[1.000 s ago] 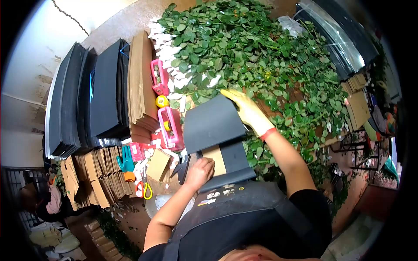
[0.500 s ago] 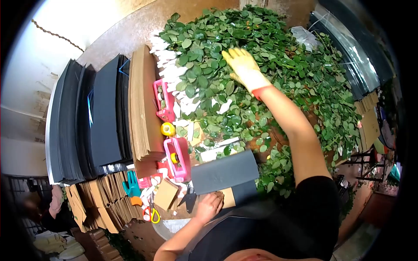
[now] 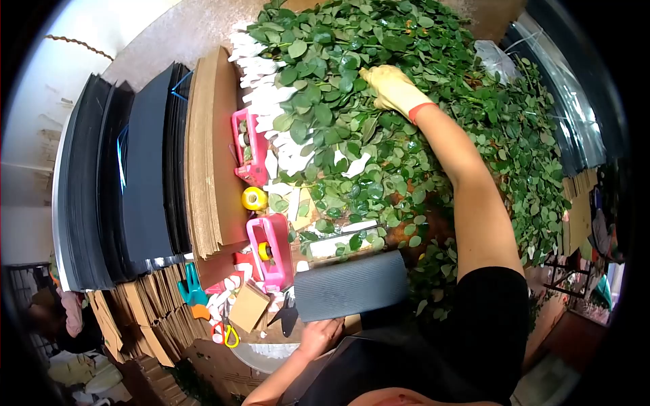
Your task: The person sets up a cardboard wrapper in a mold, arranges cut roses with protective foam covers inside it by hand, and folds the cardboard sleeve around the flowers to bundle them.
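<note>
My bare left hand (image 3: 321,338) is at the lower edge of a black corrugated sheet (image 3: 351,285), its fingers bent against that edge and partly hidden. A strip of tan cardboard (image 3: 352,324) shows beside the fingers. My right hand (image 3: 395,88), in a pale yellow glove, reaches far into a heap of green leafy stems (image 3: 406,145). Its fingers are drawn together among the leaves; what lies between them is hidden. White-wrapped stem ends (image 3: 290,154) stick out along the left side of the heap.
Pink tape dispensers (image 3: 271,254) and a yellow tape roll (image 3: 254,198) stand left of the leaves. Scissors (image 3: 231,336), a black cutter-like piece (image 3: 287,317) and small tan cards (image 3: 249,306) lie nearer. Stacked cardboard (image 3: 215,155) and black sheets (image 3: 154,169) line the left.
My right hand's fingers have gone from spread to drawn together. The black sheet's near edge has come down towards me, covering most of the tan cardboard. The view has shifted slightly.
</note>
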`<action>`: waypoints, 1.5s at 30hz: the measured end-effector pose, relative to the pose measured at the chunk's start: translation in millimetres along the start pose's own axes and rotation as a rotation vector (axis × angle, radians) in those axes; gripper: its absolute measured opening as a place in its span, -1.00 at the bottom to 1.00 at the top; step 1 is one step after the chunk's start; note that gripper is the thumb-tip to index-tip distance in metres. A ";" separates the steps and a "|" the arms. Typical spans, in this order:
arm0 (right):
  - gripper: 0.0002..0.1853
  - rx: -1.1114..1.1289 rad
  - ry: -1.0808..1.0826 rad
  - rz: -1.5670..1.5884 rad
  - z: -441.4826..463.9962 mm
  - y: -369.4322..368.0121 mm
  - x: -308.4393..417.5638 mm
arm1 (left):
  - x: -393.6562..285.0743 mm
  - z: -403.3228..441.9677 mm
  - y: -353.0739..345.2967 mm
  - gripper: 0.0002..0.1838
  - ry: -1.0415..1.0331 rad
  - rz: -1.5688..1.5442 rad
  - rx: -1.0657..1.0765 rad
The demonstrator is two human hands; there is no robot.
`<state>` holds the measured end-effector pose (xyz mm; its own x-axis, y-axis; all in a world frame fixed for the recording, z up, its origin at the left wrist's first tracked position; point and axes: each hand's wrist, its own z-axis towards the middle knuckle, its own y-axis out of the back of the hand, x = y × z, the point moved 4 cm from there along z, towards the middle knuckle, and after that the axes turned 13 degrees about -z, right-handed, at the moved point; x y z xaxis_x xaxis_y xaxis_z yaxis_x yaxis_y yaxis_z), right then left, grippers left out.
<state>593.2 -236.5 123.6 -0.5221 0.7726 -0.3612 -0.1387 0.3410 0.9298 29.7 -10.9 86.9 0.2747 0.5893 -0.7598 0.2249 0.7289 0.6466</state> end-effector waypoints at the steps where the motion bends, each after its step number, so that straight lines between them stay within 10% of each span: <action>1: -0.33 -0.046 -0.031 -0.044 4.4 -2.8 2.7 | 0.4 2.2 -0.8 -0.83 0.000 0.003 -0.008; 11: -0.57 0.094 -0.080 0.058 -22.0 64.7 -3.5 | -0.9 -1.2 -1.3 -0.78 -0.051 0.019 0.004; 17: -0.79 -0.297 -0.169 -0.036 -98.7 160.5 -11.7 | -3.7 4.9 2.5 -0.78 -0.015 -0.042 -0.021; 21: -0.67 -0.716 -0.163 -0.192 -176.4 100.3 25.6 | -4.6 4.6 1.4 -0.79 -0.033 -0.062 -0.022; 24: -0.62 -0.418 -0.015 0.009 -209.4 -35.1 73.6 | -6.4 6.9 3.7 -0.79 -0.057 -0.062 -0.037; 29: -0.53 0.011 -0.187 0.024 -252.7 31.0 100.5 | -5.8 5.9 3.2 -0.80 -0.068 -0.056 -0.040; 31: -0.50 -0.474 -0.155 -0.192 -261.6 40.3 93.0 | -6.6 5.4 1.6 -0.80 -0.086 -0.056 -0.030; 35: -0.58 0.338 -0.114 0.087 -218.3 16.7 75.3 | -7.5 5.3 0.1 -0.78 -0.106 -0.028 -0.046; 41: -0.65 -0.398 -0.097 0.044 -285.1 114.4 93.1 | -9.4 5.4 1.3 -0.77 -0.126 -0.022 -0.030; 45: -0.60 0.365 -0.186 0.060 -277.7 26.9 76.2 | -11.2 3.9 0.2 -0.78 -0.131 0.014 -0.042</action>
<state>316.0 -317.2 140.8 -0.3545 0.8690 -0.3453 0.2126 0.4345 0.8752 30.3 -18.7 95.9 0.3983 0.5512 -0.7332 0.1810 0.7364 0.6519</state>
